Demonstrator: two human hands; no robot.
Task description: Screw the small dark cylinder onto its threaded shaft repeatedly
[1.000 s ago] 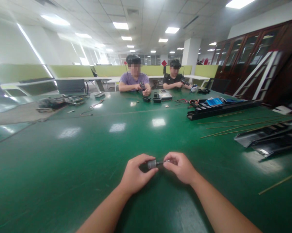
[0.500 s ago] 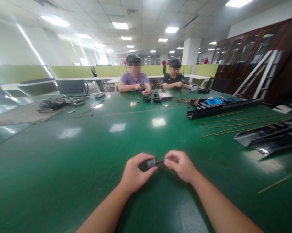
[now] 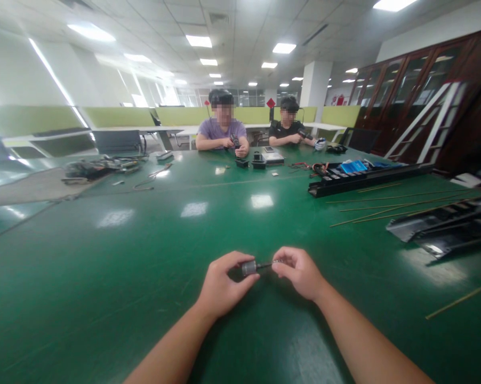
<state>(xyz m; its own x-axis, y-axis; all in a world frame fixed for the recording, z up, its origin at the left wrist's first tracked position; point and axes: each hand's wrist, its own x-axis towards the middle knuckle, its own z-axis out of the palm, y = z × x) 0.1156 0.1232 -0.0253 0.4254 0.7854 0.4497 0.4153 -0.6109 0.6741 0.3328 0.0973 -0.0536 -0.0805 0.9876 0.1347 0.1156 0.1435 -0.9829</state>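
My left hand (image 3: 221,285) pinches a small grey metal cylinder (image 3: 249,267) between thumb and fingers, just above the green table (image 3: 104,277). A thin dark shaft (image 3: 265,264) sticks out of the cylinder to the right. My right hand (image 3: 298,272) is closed in a pinch on the far end of that shaft. Both hands sit close together near the table's front middle.
Long black trays (image 3: 364,181) with blue parts lie at the right, another black tray (image 3: 444,226) nearer, with thin wooden rods (image 3: 384,210) between and one rod (image 3: 460,300) at the right edge. Two people (image 3: 222,130) sit across the table. Cables and tools (image 3: 92,169) lie far left.
Both hands and the cylinder have crept slightly up and away from me; the grip is unchanged.
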